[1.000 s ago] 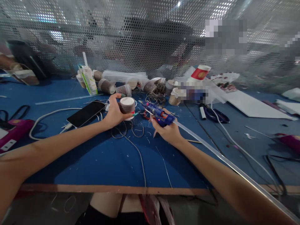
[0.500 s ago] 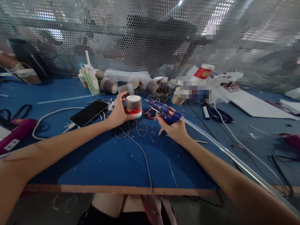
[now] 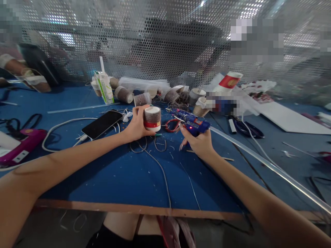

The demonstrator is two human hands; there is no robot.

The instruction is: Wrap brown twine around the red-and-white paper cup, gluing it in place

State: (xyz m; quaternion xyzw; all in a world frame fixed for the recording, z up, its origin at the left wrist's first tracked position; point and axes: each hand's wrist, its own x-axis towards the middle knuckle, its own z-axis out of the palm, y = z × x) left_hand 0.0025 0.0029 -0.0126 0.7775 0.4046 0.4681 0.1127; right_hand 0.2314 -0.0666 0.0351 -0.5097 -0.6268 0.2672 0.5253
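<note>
My left hand (image 3: pixel 139 123) grips a paper cup (image 3: pixel 152 119) turned upside down. Grey-brown cord is wound around part of the cup, and a red band shows below the cord. My right hand (image 3: pixel 199 140) is wrapped around a blue hot glue gun (image 3: pixel 191 123) whose nozzle points left at the cup, a short way off from it. A red light glows on the gun's side. A long clear glue stick (image 3: pixel 248 151) runs out of its back. Loose cord (image 3: pixel 162 168) trails from below the cup to the table's front edge. Red-handled scissors (image 3: pixel 170 126) lie behind the gun.
A black phone (image 3: pixel 102 124) on a white cable lies left. Behind are cord-wrapped cups (image 3: pixel 124 94), a drink carton (image 3: pixel 105 88) with a straw, tangled cord and a red-and-white cup (image 3: pixel 230 81). A magenta power strip (image 3: pixel 23 146) sits far left. A perforated metal screen (image 3: pixel 165 41) stands behind.
The camera view has shifted slightly, so everything appears a little further right. The cup is tilted a bit differently in my left hand. Both hands keep their holds.
</note>
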